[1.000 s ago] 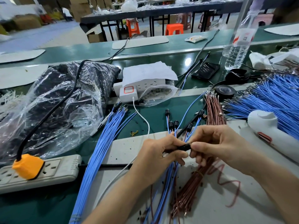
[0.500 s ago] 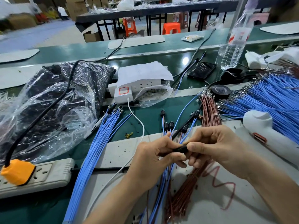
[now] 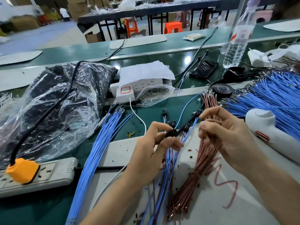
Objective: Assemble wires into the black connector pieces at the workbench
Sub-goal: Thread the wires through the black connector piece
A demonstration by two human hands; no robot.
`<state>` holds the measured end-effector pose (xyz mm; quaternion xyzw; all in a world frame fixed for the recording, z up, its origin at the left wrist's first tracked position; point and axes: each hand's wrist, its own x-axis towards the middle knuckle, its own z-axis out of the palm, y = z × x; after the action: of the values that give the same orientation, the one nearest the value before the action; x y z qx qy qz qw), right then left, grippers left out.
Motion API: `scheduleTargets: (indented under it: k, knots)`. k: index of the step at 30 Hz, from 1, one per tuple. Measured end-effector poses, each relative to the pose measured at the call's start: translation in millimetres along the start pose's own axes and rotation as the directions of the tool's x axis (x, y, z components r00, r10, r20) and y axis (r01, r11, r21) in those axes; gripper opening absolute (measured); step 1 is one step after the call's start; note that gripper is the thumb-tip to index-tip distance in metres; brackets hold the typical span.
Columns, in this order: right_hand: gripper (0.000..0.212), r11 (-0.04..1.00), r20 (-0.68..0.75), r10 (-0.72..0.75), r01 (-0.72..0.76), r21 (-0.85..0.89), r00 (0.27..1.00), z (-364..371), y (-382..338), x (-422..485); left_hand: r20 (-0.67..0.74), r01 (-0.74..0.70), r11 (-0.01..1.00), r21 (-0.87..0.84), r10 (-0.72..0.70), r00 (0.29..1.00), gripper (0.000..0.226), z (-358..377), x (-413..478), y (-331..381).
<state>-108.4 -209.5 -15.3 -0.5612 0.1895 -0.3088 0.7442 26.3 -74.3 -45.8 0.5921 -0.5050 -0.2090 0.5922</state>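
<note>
Green counter (image 3: 154, 111); edge of the grey mat (image 3: 120, 153) just beneath the one black connector (image 3: 171, 133) my left hand (image 3: 152, 151) pinches; right hand (image 3: 230, 137) beside, fingers curled, grip unclear.

Crinkly see-through plastic bag (image 3: 48, 103) on the left, shiny green bench top (image 3: 175, 57), dull speckled grey mat (image 3: 123, 153) up close, blue wires (image 3: 100, 143) in smooth plastic sleeving, coppery brown wires (image 3: 201, 166), matt black connector (image 3: 171, 133), glossy white plastic tool (image 3: 267, 127) on the right, clear plastic bottle (image 3: 235, 46) far right, plain paper sheet (image 3: 146, 72)

The left hand (image 3: 152, 148) pinches a black connector (image 3: 170, 133).
</note>
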Motion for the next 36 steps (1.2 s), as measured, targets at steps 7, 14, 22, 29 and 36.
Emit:
scheduleTargets:
  k: [7, 14, 22, 29, 36]
  knots:
    - [0.019, 0.998, 0.132, -0.062, 0.063, 0.001, 0.989, 10, 8, -7, 0.037, 0.018, 0.998, -0.060, -0.016, 0.999, 0.035, 3, 0, 2]
    - [0.011, 0.988, 0.130, -0.123, 0.134, -0.075, 0.984, 19, 8, -14, 0.083, -0.016, 0.999, -0.039, 0.019, 0.996, 0.043, 5, 0, 2]
    - [0.015, 0.973, 0.077, -0.175, 0.184, -0.139, 0.982, 24, 11, -15, 0.078, -0.118, 0.980, 0.161, 0.106, 0.991, 0.024, 3, -1, 3]
    - [0.012, 0.962, 0.080, -0.153, 0.167, -0.218, 0.985, 20, 15, -12, 0.049, -0.107, 0.926, 0.363, 0.096, 0.994, 0.016, 1, 0, 8]
    - [0.014, 0.979, 0.125, 0.115, -0.091, -0.182, 0.985, 11, 7, -6, 0.042, -0.101, 0.930, 0.353, 0.092, 0.995, 0.015, -1, 0, 6]
